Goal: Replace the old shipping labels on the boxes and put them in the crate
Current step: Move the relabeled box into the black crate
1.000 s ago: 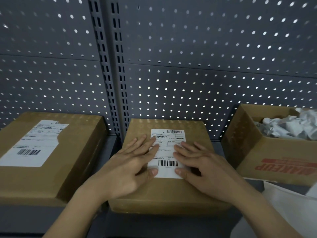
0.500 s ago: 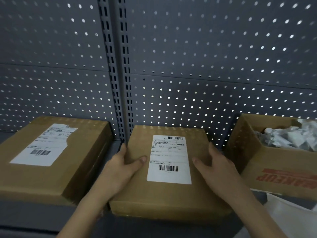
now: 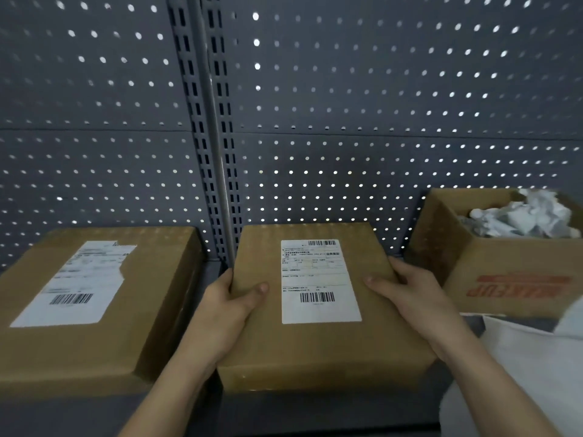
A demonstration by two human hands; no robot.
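I see the left hand (image 3: 227, 307) and right hand (image 3: 410, 294) each clasping one side of the box (image 3: 315, 351), thumbs on top. The box sits between them.

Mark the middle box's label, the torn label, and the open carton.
middle box's label (image 3: 319, 280): head view, label centre.
torn label (image 3: 77, 285): head view, its intact middle.
open carton (image 3: 495, 263): head view, front wall.
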